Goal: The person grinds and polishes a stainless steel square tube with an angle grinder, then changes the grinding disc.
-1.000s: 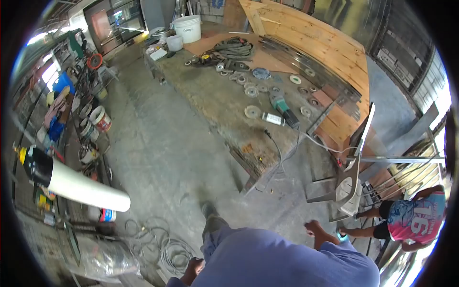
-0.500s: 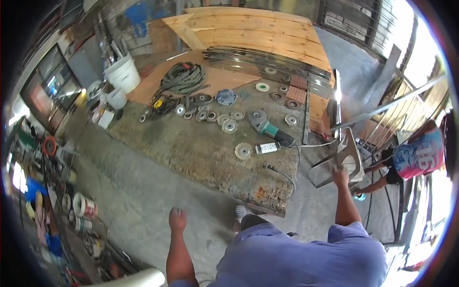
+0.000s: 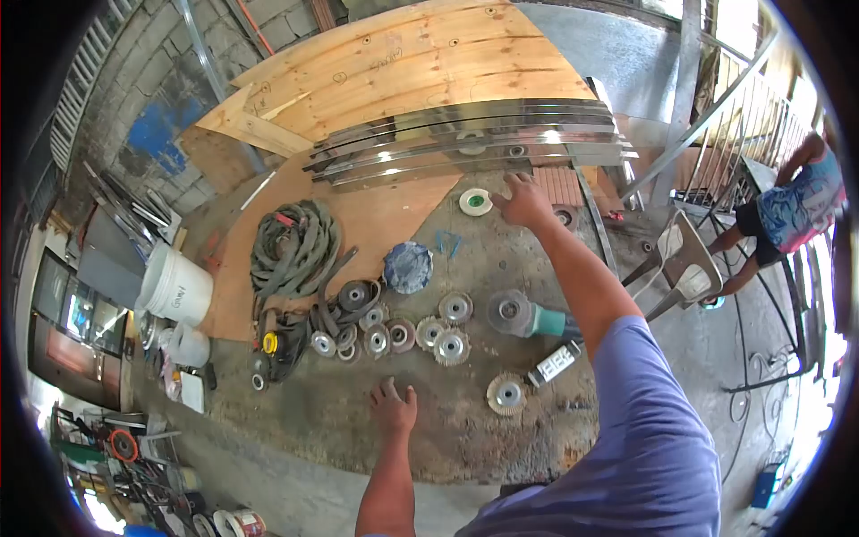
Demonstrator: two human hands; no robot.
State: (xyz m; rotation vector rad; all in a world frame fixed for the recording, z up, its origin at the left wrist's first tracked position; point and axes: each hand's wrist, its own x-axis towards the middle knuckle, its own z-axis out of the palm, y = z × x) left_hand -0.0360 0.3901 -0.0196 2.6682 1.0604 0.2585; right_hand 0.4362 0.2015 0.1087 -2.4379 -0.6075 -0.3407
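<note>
My right hand point(image 3: 525, 204) reaches across the worktable, fingers apart and holding nothing I can see. It is beside a white disc with a green centre point(image 3: 475, 202) and a reddish-brown ridged block point(image 3: 558, 186). Low over the table's front part is my left hand point(image 3: 394, 412), its fingers spread and nothing in them. Several abrasive flap discs point(image 3: 452, 347) lie beyond it. An angle grinder point(image 3: 537, 319) rests under my right forearm, which partly covers it. Close to the grinder lies a white device with a digit display point(image 3: 555, 364).
Coiled grey-green hose or strap point(image 3: 295, 246) lies at the left, near a white bucket point(image 3: 177, 283). Long metal strips point(image 3: 465, 134) lie along the back before a wooden panel point(image 3: 403, 63). At the right stand a plastic chair point(image 3: 693, 255) and another person point(image 3: 796, 201), bending.
The view has moved closer to the table. My right hand has gone from near the chair to over the table's far part; my left has come over its front, fingers opened.
</note>
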